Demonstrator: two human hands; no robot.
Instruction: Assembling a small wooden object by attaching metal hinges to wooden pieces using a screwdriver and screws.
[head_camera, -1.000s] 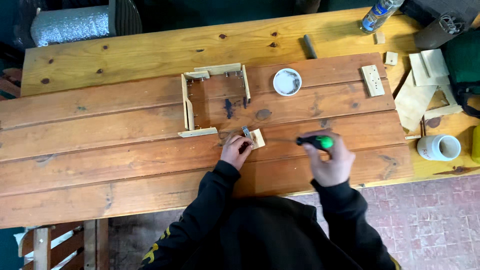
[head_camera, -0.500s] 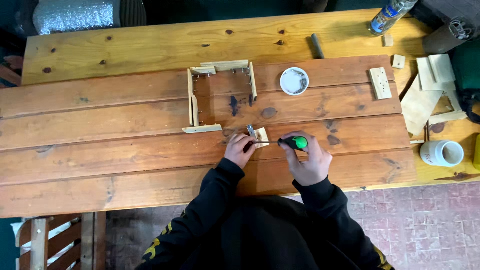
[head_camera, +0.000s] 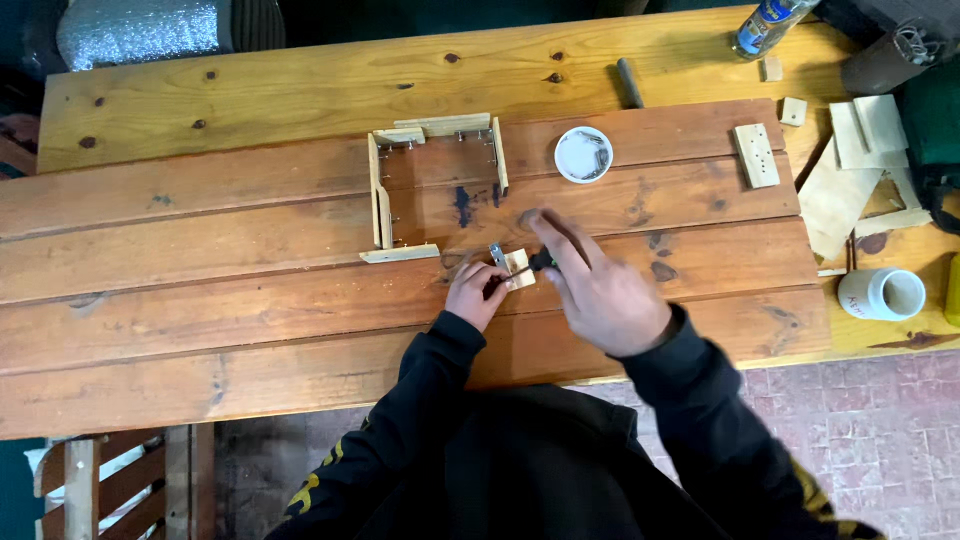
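Two hands at one small block on a plank bench.

One bench (head_camera: 250, 300); on it one open-sided wooden frame (head_camera: 435, 185), far of the hands; one white dish (head_camera: 584, 154) to its right; one white cup (head_camera: 882, 293) near the right edge. The right hand (head_camera: 600, 290) grips a screwdriver (head_camera: 535, 264) (mostly hidden), the left hand (head_camera: 476, 293) pinches the block (head_camera: 515, 268) with its metal hinge (head_camera: 496, 254), mid-bench. One bottle (head_camera: 765, 22), blue-labelled, far right.

Small wood block (head_camera: 517, 268) sits on the board panel (head_camera: 250, 290), just in front of the open wooden frame (head_camera: 435, 185); round dish (head_camera: 584, 154) is right of that frame, white cup (head_camera: 882, 294) far right.
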